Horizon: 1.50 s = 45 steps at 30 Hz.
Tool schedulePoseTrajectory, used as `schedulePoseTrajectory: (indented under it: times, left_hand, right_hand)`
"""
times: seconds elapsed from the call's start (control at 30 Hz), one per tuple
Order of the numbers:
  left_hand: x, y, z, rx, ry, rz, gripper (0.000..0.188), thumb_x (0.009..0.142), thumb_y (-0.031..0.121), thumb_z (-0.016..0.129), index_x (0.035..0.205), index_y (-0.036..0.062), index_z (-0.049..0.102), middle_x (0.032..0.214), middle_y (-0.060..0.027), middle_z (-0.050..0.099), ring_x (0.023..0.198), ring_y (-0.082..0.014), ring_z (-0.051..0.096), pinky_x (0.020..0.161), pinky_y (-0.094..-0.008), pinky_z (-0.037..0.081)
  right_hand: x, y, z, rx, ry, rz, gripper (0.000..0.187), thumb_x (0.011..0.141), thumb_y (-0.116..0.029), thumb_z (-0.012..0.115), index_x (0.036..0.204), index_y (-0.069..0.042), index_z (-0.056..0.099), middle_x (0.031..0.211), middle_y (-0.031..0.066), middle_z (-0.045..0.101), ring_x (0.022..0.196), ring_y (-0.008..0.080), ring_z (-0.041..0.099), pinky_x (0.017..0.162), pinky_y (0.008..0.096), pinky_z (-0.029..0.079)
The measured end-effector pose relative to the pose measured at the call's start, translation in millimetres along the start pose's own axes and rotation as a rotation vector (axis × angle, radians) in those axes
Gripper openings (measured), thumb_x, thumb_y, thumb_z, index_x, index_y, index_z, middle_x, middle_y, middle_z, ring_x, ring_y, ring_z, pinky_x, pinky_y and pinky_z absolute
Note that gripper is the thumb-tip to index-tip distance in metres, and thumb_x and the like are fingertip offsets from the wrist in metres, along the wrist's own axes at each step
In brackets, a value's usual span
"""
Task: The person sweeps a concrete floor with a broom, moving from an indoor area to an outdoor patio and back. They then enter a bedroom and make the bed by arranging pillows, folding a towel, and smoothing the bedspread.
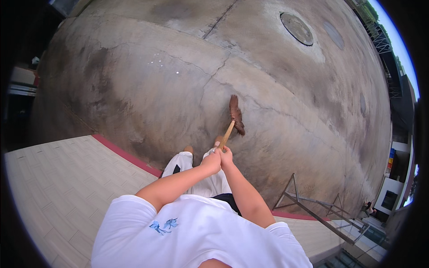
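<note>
Both my hands are closed around the wooden handle of a broom (227,134), close together in front of my body. My left hand (211,163) and my right hand (226,156) overlap on the upper part of the stick, so some of the fingers are hidden. The stick slants away from me to a reddish-brown bristle head (236,115), which rests on the concrete ground just beyond my feet. Small white bits (161,64) lie on the ground, farther off to the left of the bristles.
Stained, cracked concrete (147,98) spreads ahead. A round cover (296,28) sits in it at the far right. At left stands a pale tiled wall (67,178) with a red base strip (125,156). A metal frame (308,203) stands near on the right.
</note>
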<state>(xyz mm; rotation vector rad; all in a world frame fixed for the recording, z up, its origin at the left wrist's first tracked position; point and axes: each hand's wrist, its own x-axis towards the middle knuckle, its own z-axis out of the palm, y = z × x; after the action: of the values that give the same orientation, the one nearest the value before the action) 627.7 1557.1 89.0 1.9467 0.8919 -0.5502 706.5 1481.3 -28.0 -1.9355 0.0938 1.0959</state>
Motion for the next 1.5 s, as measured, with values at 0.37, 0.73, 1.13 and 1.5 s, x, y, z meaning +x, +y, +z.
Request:
schedulePoseTrajectory:
  times: [0.37,0.73,1.13,1.5]
  left_hand:
    - [66,-16,-53,0.051,-0.007,-0.207,0.041,0.073,0.017,0.062,0.104,-0.0029,0.043,0.099,-0.0202,0.057,0.088,-0.0341,0.060,0.074,-0.0405,0.050]
    - [80,12,-157,0.005,0.206,-0.379,0.043,0.073,0.007,0.059,0.107,-0.0045,0.036,0.097,-0.0244,0.053,0.085,-0.0360,0.059,0.071,-0.0410,0.050]
    - [120,-47,-264,0.024,0.044,-0.216,0.038,0.073,0.008,0.060,0.104,-0.0043,0.042,0.098,-0.0212,0.056,0.086,-0.0336,0.061,0.070,-0.0399,0.051]
    - [126,-216,-425,0.047,0.128,-0.336,0.027,0.079,0.011,0.053,0.101,-0.0020,0.045,0.096,-0.0220,0.056,0.086,-0.0341,0.060,0.070,-0.0405,0.050]
  right_hand:
    - [41,-82,47,0.034,-0.268,0.274,0.032,0.072,-0.012,0.066,0.096,0.003,0.051,0.078,0.0118,0.058,0.062,0.0196,0.059,0.048,0.0310,0.048]
    - [104,-131,120,-0.192,-0.473,0.011,0.067,0.076,-0.016,0.065,0.130,0.003,0.032,0.085,0.0129,0.060,0.066,0.0157,0.058,0.053,0.0284,0.048]
    - [106,-250,179,-0.041,-0.420,0.307,0.045,0.080,-0.015,0.061,0.116,0.003,0.041,0.086,0.0103,0.058,0.068,0.0178,0.059,0.053,0.0317,0.049]
    - [100,-302,421,0.088,-0.443,0.294,0.037,0.079,-0.014,0.061,0.108,0.003,0.044,0.082,0.0090,0.056,0.065,0.0155,0.057,0.047,0.0272,0.046]
